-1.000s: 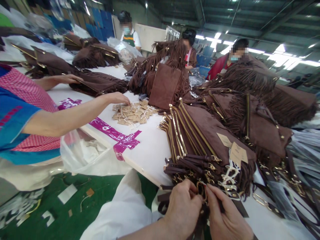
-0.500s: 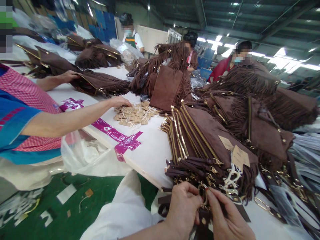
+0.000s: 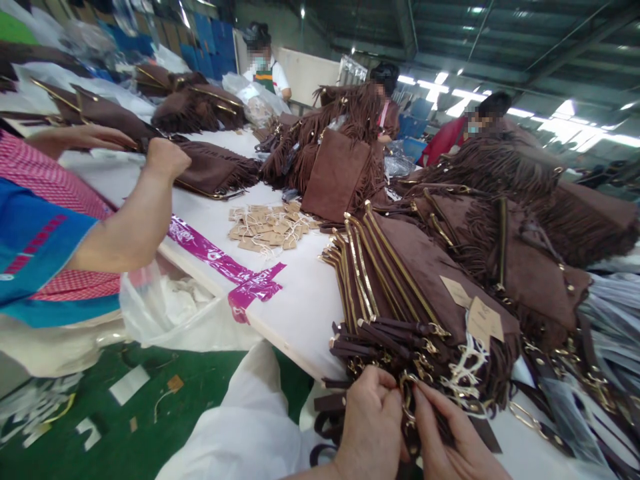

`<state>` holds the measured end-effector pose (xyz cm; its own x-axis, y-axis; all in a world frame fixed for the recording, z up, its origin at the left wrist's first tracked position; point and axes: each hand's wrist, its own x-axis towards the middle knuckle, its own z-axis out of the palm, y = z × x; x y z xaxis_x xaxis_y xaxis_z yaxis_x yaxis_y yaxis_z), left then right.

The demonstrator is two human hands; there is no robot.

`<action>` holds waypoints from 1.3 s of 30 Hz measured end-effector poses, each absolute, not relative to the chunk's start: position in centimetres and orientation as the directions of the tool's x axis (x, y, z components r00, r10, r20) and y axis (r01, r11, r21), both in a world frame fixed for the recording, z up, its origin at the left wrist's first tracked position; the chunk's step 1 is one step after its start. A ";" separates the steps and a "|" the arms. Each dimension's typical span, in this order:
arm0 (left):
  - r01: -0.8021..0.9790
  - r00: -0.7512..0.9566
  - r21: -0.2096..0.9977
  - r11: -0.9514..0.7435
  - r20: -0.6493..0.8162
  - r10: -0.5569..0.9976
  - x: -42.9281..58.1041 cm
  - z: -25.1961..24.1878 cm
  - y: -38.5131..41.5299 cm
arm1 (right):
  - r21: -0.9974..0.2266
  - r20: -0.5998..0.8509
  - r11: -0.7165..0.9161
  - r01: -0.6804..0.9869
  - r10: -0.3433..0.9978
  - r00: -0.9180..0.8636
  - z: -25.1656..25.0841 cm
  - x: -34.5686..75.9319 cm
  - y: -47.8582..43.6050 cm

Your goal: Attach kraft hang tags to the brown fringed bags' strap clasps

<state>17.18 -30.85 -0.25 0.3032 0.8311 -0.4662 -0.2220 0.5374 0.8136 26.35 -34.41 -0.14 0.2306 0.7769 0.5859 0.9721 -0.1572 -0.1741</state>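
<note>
At the table's near edge, my left hand [image 3: 371, 417] and my right hand [image 3: 447, 433] are closed close together. Between them is a gold metal clasp [image 3: 408, 393] on a dark brown strap, gripped from both sides. My fingers hide most of the strap. Just beyond lies a stack of brown suede bags [image 3: 425, 260] with gold zippers and fringed edges. Dark zipper pulls and gold hooks hang over the near side of the stack. Cardboard tags [image 3: 484, 321] with white strings rest on the stack, ahead of my right hand.
A co-worker's arm [image 3: 130, 220] reaches over the white table [image 3: 300, 293] from the left, near another brown bag [image 3: 215, 167]. Loose hang tags [image 3: 273, 227] lie mid-table. More fringed bags are heaped behind and right. Purple tape [image 3: 210, 253] marks the table edge.
The co-worker's near hand has left the loose tags and moved back left to the bag. My hands remain at the clasp, with slight finger movement.
</note>
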 end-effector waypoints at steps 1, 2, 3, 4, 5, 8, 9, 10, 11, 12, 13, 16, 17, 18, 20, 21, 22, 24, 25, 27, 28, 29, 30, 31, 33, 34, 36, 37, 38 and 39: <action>-0.231 0.281 0.833 0.502 -0.437 0.855 17.2 -0.4 -30.9 | -0.161 0.581 -0.180 0.970 0.777 0.240 -0.2 26.2 -34.4; -0.237 0.265 0.851 0.468 -0.407 0.874 17.2 -0.6 -30.9 | -0.145 0.580 -0.186 0.972 0.780 0.235 -0.1 26.0 -34.4; -0.238 0.253 0.866 0.440 -0.383 0.889 17.2 -0.7 -30.9 | -0.132 0.582 -0.180 0.975 0.782 0.223 0.0 25.9 -34.4; -0.237 0.246 0.875 0.422 -0.366 0.897 17.3 -0.8 -31.0 | -0.123 0.588 -0.167 0.978 0.782 0.207 0.1 25.8 -34.4; -0.235 0.245 0.878 0.417 -0.362 0.899 17.4 -0.9 -31.0 | -0.120 0.597 -0.149 0.982 0.779 0.191 0.2 25.7 -34.3; -0.228 0.260 0.864 0.448 -0.390 0.883 17.7 -0.9 -31.0 | -0.108 0.615 -0.075 0.991 0.778 0.126 0.6 25.8 -34.1; -0.232 0.270 0.856 0.462 -0.400 0.876 17.8 -0.9 -31.0 | -0.093 0.615 -0.036 0.995 0.784 0.086 0.7 25.9 -34.0; -0.241 0.282 0.845 0.477 -0.409 0.868 17.8 -0.8 -30.9 | -0.070 0.615 0.008 0.998 0.787 0.037 0.7 26.2 -34.0; -0.254 0.291 0.832 0.492 -0.420 0.860 17.8 -0.8 -30.9 | -0.047 0.614 0.048 0.998 0.789 -0.009 0.7 26.4 -34.0; -0.270 0.298 0.819 0.507 -0.429 0.853 17.8 -0.7 -30.8 | -0.024 0.608 0.084 0.996 0.792 -0.053 0.7 26.7 -34.0; -0.284 0.300 0.808 0.516 -0.437 0.848 17.7 -0.6 -30.8 | -0.005 0.598 0.113 0.994 0.797 -0.088 0.6 26.9 -34.0; -0.294 0.275 0.820 0.491 -0.419 0.865 17.6 -0.5 -30.9 | 0.005 0.561 0.146 0.989 0.819 -0.124 0.6 27.5 -34.0; -0.293 0.261 0.831 0.472 -0.405 0.876 17.5 -0.5 -30.9 | -0.007 0.549 0.151 0.989 0.827 -0.122 0.6 27.6 -34.1; -0.292 0.250 0.841 0.456 -0.393 0.885 17.5 -0.6 -31.0 | -0.025 0.539 0.152 0.988 0.834 -0.115 0.6 27.6 -34.1; -0.300 0.234 0.843 0.447 -0.389 0.891 17.5 -0.5 -30.9 | -0.079 0.514 0.144 0.986 0.853 -0.084 0.7 27.7 -34.1; -0.311 0.238 0.833 0.458 -0.398 0.886 17.6 -0.4 -30.9 | -0.107 0.498 0.139 0.984 0.864 -0.068 0.7 27.7 -34.1; -0.325 0.249 0.815 0.480 -0.416 0.874 17.6 -0.3 -30.8 | -0.137 0.481 0.133 0.982 0.875 -0.051 0.7 27.7 -34.1; -0.365 0.287 0.750 0.553 -0.474 0.832 17.5 0.2 -30.4 | -0.192 0.444 0.109 0.975 0.896 -0.013 0.8 27.9 -34.1; -0.387 0.310 0.709 0.590 -0.502 0.807 17.5 0.4 -30.3 | -0.229 0.424 0.089 0.969 0.905 0.017 0.8 28.1 -34.1; -0.427 0.351 0.639 0.640 -0.535 0.768 17.4 0.9 -30.0 | -0.328 0.353 0.025 0.944 0.930 0.098 1.0 28.5 -34.2; -0.445 0.368 0.612 0.654 -0.541 0.757 17.4 1.0 -29.9 | -0.382 0.302 -0.016 0.924 0.943 0.142 1.1 28.7 -34.2; -0.464 0.380 0.590 0.661 -0.542 0.749 17.4 1.1 -29.9 | -0.433 0.246 -0.063 0.899 0.951 0.185 1.2 28.9 -34.2; -0.479 0.390 0.571 0.667 -0.543 0.744 17.5 1.1 -29.9 | -0.476 0.187 -0.114 0.872 0.956 0.227 1.2 29.0 -34.2; -0.491 0.397 0.554 0.673 -0.545 0.738 17.5 1.1 -30.0 | -0.505 0.137 -0.165 0.847 0.954 0.268 1.3 29.1 -34.2; -0.497 0.415 0.537 0.682 -0.544 0.729 17.6 0.8 -30.1 | -0.542 0.065 -0.255 0.800 0.937 0.342 1.4 29.2 -34.1; -0.489 0.426 0.540 0.685 -0.537 0.728 17.6 0.6 -30.1 | -0.558 0.038 -0.289 0.778 0.928 0.371 1.5 29.1 -34.1; -0.465 0.437 0.576 0.672 -0.511 0.740 17.7 0.2 -30.2 | -0.583 -0.004 -0.344 0.736 0.907 0.421 1.6 28.9 -34.0; -0.456 0.424 0.610 0.649 -0.492 0.760 17.7 -0.1 -30.2 | -0.591 -0.015 -0.363 0.720 0.898 0.440 1.6 28.8 -34.0; -0.444 0.401 0.653 0.613 -0.467 0.788 17.8 -0.4 -30.3 | -0.597 -0.020 -0.374 0.710 0.891 0.453 1.7 28.6 -34.0; -0.428 0.370 0.701 0.570 -0.440 0.818 17.8 -0.7 -30.3 | -0.601 -0.015 -0.378 0.704 0.887 0.462 1.8 28.5 -34.0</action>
<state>17.81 -30.35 -0.74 0.3696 0.8185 -0.4399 -0.4283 0.5702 0.7011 28.55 -33.97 1.76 0.4624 0.8865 -0.0154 0.7040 -0.3776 -0.6015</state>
